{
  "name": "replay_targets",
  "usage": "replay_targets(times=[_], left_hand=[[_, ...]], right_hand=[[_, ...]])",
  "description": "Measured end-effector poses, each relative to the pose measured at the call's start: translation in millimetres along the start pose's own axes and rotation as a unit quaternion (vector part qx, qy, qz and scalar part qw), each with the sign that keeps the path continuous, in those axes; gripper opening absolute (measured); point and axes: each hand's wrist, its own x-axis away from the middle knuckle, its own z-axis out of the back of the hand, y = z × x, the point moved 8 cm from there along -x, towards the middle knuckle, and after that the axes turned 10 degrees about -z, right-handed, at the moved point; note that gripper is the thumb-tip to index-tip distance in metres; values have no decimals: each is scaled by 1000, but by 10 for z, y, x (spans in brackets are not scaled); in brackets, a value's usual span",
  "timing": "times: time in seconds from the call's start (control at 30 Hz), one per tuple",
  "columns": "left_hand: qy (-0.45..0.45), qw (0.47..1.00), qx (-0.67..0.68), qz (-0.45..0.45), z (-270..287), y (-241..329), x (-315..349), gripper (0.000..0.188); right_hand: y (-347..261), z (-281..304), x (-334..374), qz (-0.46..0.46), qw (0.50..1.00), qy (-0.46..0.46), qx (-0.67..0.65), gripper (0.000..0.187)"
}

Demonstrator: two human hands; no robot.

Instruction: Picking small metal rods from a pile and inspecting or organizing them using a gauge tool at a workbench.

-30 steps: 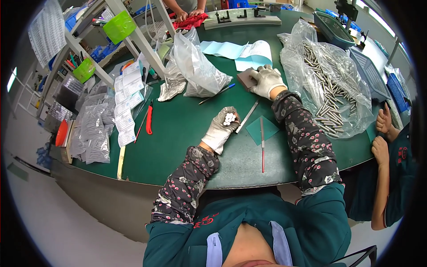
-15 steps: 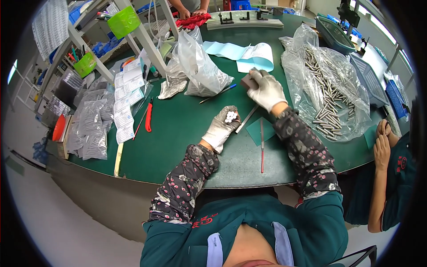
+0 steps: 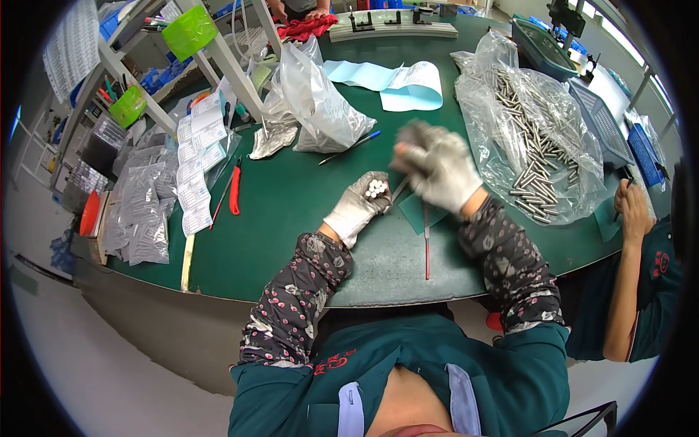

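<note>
My left hand (image 3: 351, 215), in a white work glove, is closed around a bundle of metal pins (image 3: 376, 189) whose bright round ends face up. Over the table to its right is my gloved right hand (image 3: 450, 169), smeared by motion, its fingers closed on a brownish block (image 3: 412, 134) that shows only as a blur. A thin metal strip (image 3: 399, 189) lies between the two hands, partly covered. Below my right hand, a slim file with a red handle (image 3: 427, 255) rests across a small green sheet (image 3: 411, 215).
A clear bag of loose metal pins (image 3: 535, 167) lies open at the right. A white plastic bag (image 3: 313, 102), a blue pen (image 3: 351, 148), light blue paper (image 3: 411, 86), a red-handled tool (image 3: 234, 191) and paper slips (image 3: 195, 171) lie around. A co-worker's hands (image 3: 632, 204) are at right.
My right hand has come nearer and slightly right, blurred, with the block still in it. The left hand keeps its grip on the pins. The whole view has shifted slightly.
</note>
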Motion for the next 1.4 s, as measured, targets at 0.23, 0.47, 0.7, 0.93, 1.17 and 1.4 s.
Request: replay_targets(times=[0.23, 0.47, 0.7, 0.93, 1.17, 1.4], left_hand=[[-144, 959, -206, -132, -185, 390, 25, 33], [-310, 834, -387, -242, -408, 456, 1, 35], [-244, 886, -303, -252, -300, 541, -77, 32], [-102, 947, -248, -179, -95, 414, 25, 33], [-8, 996, -65, -59, -2, 227, 68, 24], [7, 996, -87, -19, 25, 211, 79, 30]], right_hand=[[-234, -3, 128, 69, 996, 5, -60, 32], [-299, -39, 208, 109, 986, -15, -127, 34], [-503, -19, 273, 121, 984, 10, -132, 28], [-523, -2, 290, 108, 987, -47, -114, 34], [464, -47, 306, -128, 988, 75, 50, 36], [559, -232, 358, -130, 988, 32, 78, 39]])
